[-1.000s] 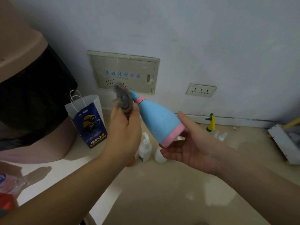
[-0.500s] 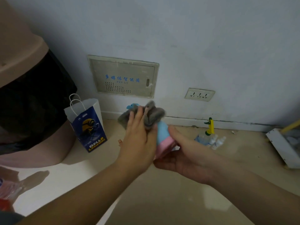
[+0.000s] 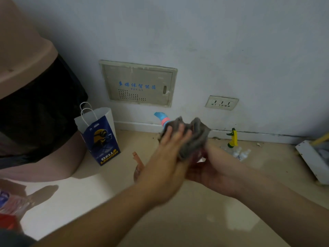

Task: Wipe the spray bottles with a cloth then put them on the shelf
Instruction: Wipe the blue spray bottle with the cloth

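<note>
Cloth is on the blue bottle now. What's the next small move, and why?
Probably twist the blue bottle slightly with the right hand under the grey cloth. The left hand presses the cloth over the bottle's upper side, only the spout poking out, and the right hand cups the base from below; a turn would bring the underside to the cloth.

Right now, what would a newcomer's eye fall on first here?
The two hands in the middle: the left hand presses a grey cloth over a blue and pink bottle, which the right hand holds from below. To the left, a blue paper bag with a yellow cartoon figure stands by the wall, and a beige wall panel with blue lettering sits above.
</note>
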A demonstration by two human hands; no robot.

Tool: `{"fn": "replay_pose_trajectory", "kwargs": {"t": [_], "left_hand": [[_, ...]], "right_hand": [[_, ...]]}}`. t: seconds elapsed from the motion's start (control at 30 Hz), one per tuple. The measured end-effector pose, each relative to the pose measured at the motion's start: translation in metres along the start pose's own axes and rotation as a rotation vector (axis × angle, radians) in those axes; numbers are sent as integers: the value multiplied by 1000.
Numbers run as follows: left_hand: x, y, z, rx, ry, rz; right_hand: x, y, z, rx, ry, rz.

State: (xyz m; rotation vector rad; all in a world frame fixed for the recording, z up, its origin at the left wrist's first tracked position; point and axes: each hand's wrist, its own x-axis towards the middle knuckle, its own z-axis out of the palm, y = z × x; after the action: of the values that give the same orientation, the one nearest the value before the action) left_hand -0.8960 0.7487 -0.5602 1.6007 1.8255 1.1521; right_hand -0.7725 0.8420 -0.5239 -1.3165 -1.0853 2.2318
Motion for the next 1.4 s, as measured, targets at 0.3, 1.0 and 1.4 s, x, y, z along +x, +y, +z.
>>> {"fn": "replay_pose_trajectory", "kwargs": {"t": [0.3, 1.0, 1.4], "left_hand": [[3, -4, -9, 316, -36, 333], [17, 15, -21, -1120, 192, -810], [3, 37, -14, -833, 267, -687]], "right_hand": [[2, -8, -7, 63, -49, 5], [-2, -7, -14, -25, -181, -27], [8, 7, -14, -180, 10, -244]]}}
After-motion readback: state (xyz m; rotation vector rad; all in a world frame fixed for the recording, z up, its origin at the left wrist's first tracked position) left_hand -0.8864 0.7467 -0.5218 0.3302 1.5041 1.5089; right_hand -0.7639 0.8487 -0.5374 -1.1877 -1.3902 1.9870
